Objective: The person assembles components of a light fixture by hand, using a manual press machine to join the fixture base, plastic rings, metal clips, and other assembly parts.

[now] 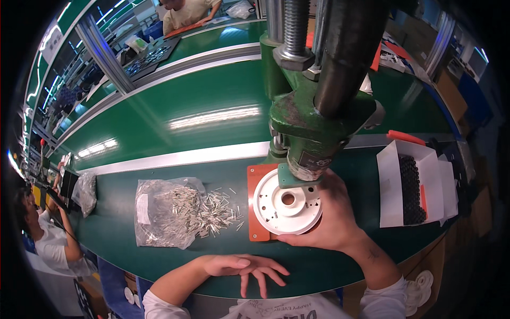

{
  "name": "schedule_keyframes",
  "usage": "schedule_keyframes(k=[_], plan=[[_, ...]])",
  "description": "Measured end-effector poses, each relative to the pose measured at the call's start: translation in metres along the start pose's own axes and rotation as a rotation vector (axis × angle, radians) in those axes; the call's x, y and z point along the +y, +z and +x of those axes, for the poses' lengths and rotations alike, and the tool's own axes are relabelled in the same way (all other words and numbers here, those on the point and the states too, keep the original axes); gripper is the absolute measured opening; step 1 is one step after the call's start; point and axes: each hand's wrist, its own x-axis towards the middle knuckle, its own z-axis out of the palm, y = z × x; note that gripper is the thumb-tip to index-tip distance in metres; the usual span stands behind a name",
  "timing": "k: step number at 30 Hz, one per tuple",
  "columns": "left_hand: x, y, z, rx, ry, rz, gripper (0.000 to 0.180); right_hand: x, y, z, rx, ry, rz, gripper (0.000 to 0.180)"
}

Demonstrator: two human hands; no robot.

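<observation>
A round white plastic disc [287, 221] with a raised hub and a hole in its middle lies on an orange base plate [260, 231]. Over its far edge stands the head of a green press [303, 127]. My right hand [334, 218] grips the disc along its right and near rim; some fingers are hidden behind the disc and the press. My left hand [249, 268] hovers at the table's near edge, fingers spread, holding nothing. Beyond it, small metal pins [215, 212] spill from a clear plastic bag [164, 212].
At the right, a white box [390, 186] holds small dark parts [410, 191]. A green conveyor belt [202, 117] runs behind an aluminium rail [186, 158]. Co-workers sit at the far side and far left. More white discs [419, 290] lie in a carton at lower right.
</observation>
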Motion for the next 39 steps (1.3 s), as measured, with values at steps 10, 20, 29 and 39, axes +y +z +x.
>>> schedule_keyframes(k=[10, 20, 29, 39], plan=[[0.001, 0.0, -0.001, 0.025, -0.031, 0.008, 0.118, -0.008, 0.001, -0.011, -0.037, 0.022, -0.149, 0.137], [0.005, 0.001, 0.0, 0.04, -0.038, 0.018, 0.123, 0.009, 0.001, -0.015, -0.025, 0.027, -0.088, 0.126], [0.007, 0.004, 0.001, 0.072, -0.042, 0.045, 0.124, 0.001, 0.0, -0.022, -0.054, 0.093, -0.162, 0.119], [0.009, 0.003, 0.005, 0.075, -0.035, 0.062, 0.124, 0.002, 0.003, -0.026, -0.084, 0.146, -0.175, 0.123]])
